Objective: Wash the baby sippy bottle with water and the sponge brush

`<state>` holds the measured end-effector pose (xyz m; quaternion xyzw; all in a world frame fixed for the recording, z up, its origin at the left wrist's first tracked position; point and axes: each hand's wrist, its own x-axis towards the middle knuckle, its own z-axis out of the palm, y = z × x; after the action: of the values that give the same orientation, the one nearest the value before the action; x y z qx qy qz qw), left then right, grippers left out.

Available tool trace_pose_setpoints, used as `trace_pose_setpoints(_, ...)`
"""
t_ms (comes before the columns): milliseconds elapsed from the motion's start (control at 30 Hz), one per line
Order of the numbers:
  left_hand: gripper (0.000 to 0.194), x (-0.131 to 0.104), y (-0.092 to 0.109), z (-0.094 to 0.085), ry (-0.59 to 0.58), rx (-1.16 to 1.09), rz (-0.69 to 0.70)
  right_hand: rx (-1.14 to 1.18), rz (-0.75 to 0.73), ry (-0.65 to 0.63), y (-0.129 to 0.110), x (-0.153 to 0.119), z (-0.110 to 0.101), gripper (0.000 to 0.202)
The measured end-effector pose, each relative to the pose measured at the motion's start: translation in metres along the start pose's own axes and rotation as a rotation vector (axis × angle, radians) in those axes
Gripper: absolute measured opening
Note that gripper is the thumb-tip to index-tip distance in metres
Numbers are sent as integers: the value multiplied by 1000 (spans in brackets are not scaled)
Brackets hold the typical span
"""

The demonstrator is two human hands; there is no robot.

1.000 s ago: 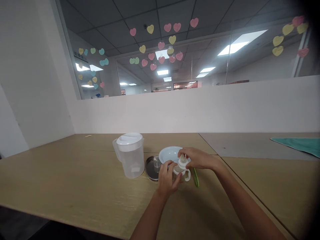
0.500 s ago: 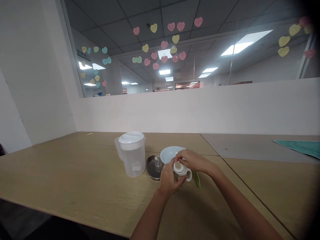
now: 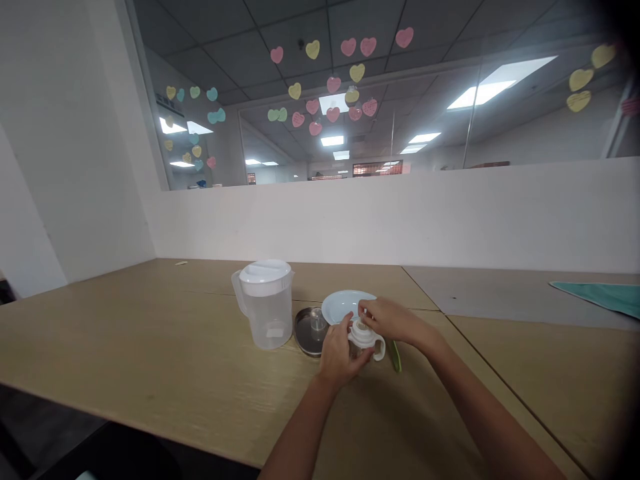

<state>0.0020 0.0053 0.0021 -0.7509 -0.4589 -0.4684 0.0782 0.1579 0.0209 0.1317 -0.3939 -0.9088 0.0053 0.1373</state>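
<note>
My left hand (image 3: 338, 353) is wrapped around a small container with a white top and a white loop handle (image 3: 379, 348); its lower body is mostly hidden by my fingers. Over the top opening, my right hand (image 3: 395, 320) has its fingertips pinched together, and what they hold is too small to make out. Just behind my hands lies a pale blue plate (image 3: 341, 305). Left of them is a round dark metal tray (image 3: 306, 341) with a small clear cup (image 3: 319, 327) in it. A green handle-like strip (image 3: 396, 357) shows beside the container.
A translucent pitcher with a white lid (image 3: 270, 307) stands left of the tray. The wooden table (image 3: 150, 353) meets a white wall behind, under a window with heart-shaped notes. A teal cloth (image 3: 600, 293) lies at the far right.
My right hand's fingertips have risen slightly and shifted right above the container's top. My left hand keeps its hold. The view has shifted a little.
</note>
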Motion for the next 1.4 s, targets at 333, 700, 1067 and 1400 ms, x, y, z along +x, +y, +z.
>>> trace_pose_setpoints(333,78,-2,-2,3,-42,-120,-78,-110,156,37,-8,9,6,51)
trace_pose_setpoints(700,81,-1,0,2,-74,-246,-159,139,9,39,7,10,13,34)
trace_pose_setpoints(1067,79,0,2,-1,-93,-283,-217,131,18,-40,5,6,6,54)
trace_pose_setpoints(1400,80,4,4,3,-30,-279,-311,-141,118,19,-8,19,38,53)
